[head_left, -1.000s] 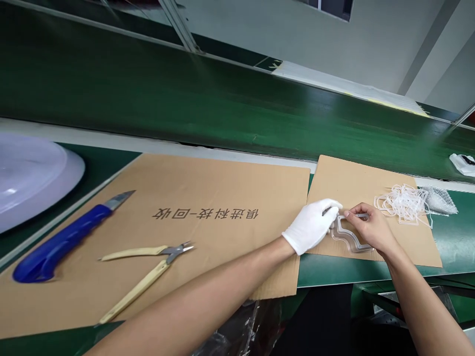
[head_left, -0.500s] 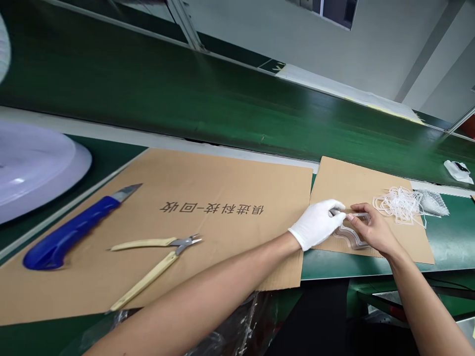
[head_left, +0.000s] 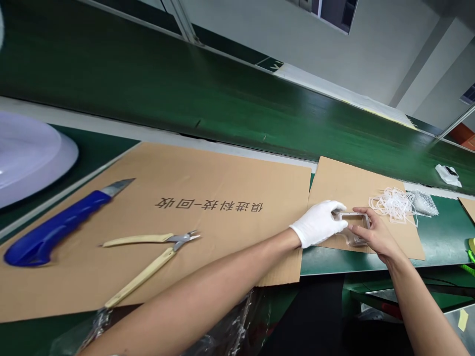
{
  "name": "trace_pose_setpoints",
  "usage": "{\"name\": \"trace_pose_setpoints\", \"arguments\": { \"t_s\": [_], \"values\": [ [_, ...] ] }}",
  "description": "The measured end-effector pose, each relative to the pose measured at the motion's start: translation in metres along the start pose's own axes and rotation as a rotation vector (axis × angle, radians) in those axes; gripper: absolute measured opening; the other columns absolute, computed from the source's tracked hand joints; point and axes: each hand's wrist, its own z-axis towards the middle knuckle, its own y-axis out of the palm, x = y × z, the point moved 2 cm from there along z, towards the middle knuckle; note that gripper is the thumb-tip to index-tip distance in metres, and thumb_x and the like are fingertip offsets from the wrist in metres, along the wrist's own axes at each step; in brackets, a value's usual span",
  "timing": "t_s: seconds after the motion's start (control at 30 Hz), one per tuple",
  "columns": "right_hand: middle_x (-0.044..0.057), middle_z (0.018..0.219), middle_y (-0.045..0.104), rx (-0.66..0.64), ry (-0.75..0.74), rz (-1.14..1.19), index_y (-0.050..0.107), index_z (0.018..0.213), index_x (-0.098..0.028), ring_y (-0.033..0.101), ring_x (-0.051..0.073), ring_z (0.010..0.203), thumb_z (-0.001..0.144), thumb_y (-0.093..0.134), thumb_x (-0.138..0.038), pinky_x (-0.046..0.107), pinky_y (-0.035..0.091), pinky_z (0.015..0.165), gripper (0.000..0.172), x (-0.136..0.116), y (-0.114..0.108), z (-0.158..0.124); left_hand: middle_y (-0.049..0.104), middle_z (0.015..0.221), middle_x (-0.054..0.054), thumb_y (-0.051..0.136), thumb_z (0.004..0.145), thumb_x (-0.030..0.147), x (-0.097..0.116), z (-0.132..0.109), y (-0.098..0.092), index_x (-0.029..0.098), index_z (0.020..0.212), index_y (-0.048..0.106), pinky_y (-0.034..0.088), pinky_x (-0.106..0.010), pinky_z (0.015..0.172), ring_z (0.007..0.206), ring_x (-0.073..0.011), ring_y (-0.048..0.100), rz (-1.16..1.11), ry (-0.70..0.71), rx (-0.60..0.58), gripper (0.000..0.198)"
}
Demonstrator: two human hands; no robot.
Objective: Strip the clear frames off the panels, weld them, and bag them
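A clear plastic rectangular frame-like part point(head_left: 356, 241) is between my two hands above the right cardboard sheet point(head_left: 334, 178). My left hand point(head_left: 319, 222), in a white glove, pinches its left side with thumb and fingers. My bare right hand point(head_left: 374, 232) grips its right side, thumb at the near edge and fingers around the far corner. Just beyond my right hand lies a tangled pile of thin white plastic strips point(head_left: 393, 203), with a silvery bubble-wrap-like packet point(head_left: 425, 202) against it.
On the left cardboard sheet point(head_left: 222, 173), which bears printed characters, lie a blue-handled knife point(head_left: 63, 222) and open nippers point(head_left: 180, 241) with cream handles. A pale round object point(head_left: 33, 153) stands at far left. Behind runs a green belt-like surface point(head_left: 148, 94). Clear plastic film point(head_left: 222, 336) hangs below the near edge.
The plastic part has been turned between my hands, so its rectangular opening now faces up toward me. My right fingers have spread around its corner. The view has shifted slightly.
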Motion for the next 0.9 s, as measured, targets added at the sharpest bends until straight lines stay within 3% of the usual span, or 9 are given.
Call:
{"name": "trace_pose_setpoints", "arguments": {
  "t_s": [0.17, 0.33, 0.6, 0.77, 0.9],
  "values": [
    [0.009, 0.159, 0.056, -0.012, -0.015, 0.108, 0.06, 0.144, -0.032, 0.055, 0.034, 0.145, 0.085, 0.082, -0.055, 0.053, 0.046, 0.12, 0.067, 0.007, -0.01, -0.018, 0.078, 0.117, -0.008, 0.064, 0.091, 0.037, -0.002, -0.002, -0.001, 0.019, 0.119, 0.075, 0.058, -0.038, 0.093, 0.097, -0.025, 0.074, -0.006, 0.012, 0.038, 0.035],
    [0.011, 0.154, 0.06, 0.004, 0.01, 0.139, 0.059, 0.144, -0.032, 0.064, 0.035, 0.133, 0.081, 0.085, -0.049, 0.052, 0.056, 0.11, 0.071, 0.011, -0.011, -0.035, 0.075, 0.111, -0.008, 0.069, 0.089, 0.04, -0.003, -0.003, 0.003, 0.02, 0.117, 0.075, 0.058, -0.037, 0.09, 0.094, -0.0246, 0.073, 0.033, 0.032, 0.055, 0.035],
    [0.012, 0.146, 0.062, 0.102, 0.038, 0.161, 0.058, 0.14, -0.028, 0.07, 0.032, 0.12, 0.071, 0.083, -0.036, 0.049, 0.058, 0.103, 0.073, 0.015, -0.002, -0.03, 0.073, 0.109, -0.007, 0.072, 0.084, 0.036, -0.003, -0.001, 0.008, 0.019, 0.117, 0.074, 0.055, -0.038, 0.093, 0.097, -0.0254, 0.072, 0.077, 0.064, 0.044, 0.037],
    [0.012, 0.145, 0.062, 0.127, 0.007, 0.184, 0.06, 0.14, -0.029, 0.062, 0.034, 0.134, 0.076, 0.085, -0.044, 0.05, 0.055, 0.11, 0.07, 0.023, 0.003, -0.026, 0.076, 0.11, -0.008, 0.068, 0.089, 0.04, -0.006, 0.001, 0.005, 0.019, 0.116, 0.074, 0.056, -0.036, 0.088, 0.094, -0.0243, 0.073, 0.037, 0.058, 0.061, 0.035],
    [0.014, 0.146, 0.063, 0.139, -0.011, 0.302, 0.049, 0.153, -0.031, 0.064, 0.033, 0.131, 0.074, 0.092, -0.049, 0.053, 0.055, 0.108, 0.092, 0.029, 0.005, -0.025, 0.078, 0.11, -0.008, 0.07, 0.086, 0.039, -0.007, 0.003, 0.005, 0.019, 0.114, 0.075, 0.056, -0.036, 0.089, 0.095, -0.0248, 0.074, 0.039, 0.079, 0.051, 0.035]
  ]
}}
